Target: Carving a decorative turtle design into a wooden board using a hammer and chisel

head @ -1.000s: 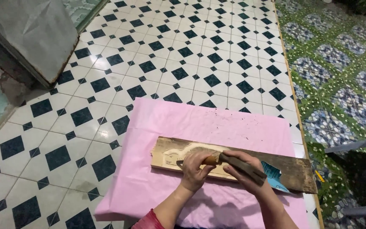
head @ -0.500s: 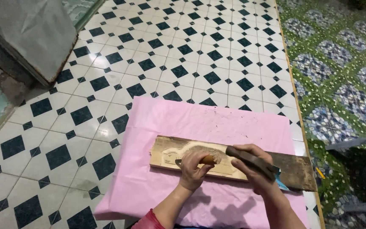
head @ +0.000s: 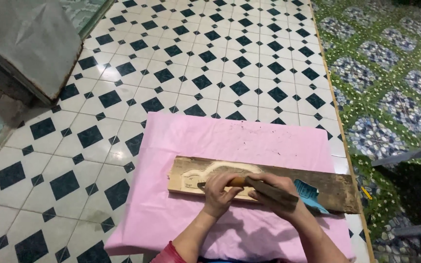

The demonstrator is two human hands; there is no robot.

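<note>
Risk sits mainly at the left hand: its fingers are curled around a wooden-handled chisel, the thin metal tip poking out toward the pale end of the long rough wooden plank, right at the lower edge of the shallow car-shaped outline carved into the plank's light face. Right hand is closed around a dark rectangular wooden block, used like a mallet, held just behind the chisel's butt; fingers wrapped tight on it, thumb hidden so exact pinch unclear. If the block lands off-centre on the butt it likely glances onto the left knuckles, which are touching or nearly touching the striking end. Plank lies across the near half of a pink cloth spread on the black-and-white diamond-tiled floor, unclamped; cloth on glazed tile probably slides, so a hard hit could shift the plank and run the tip across the outline, tearing the carved line. Plank's dark right end looks weathered and split-prone. Blue flat tool or plastic piece rests on the plank just right of the right hand, close enough to get knocked off.
</note>
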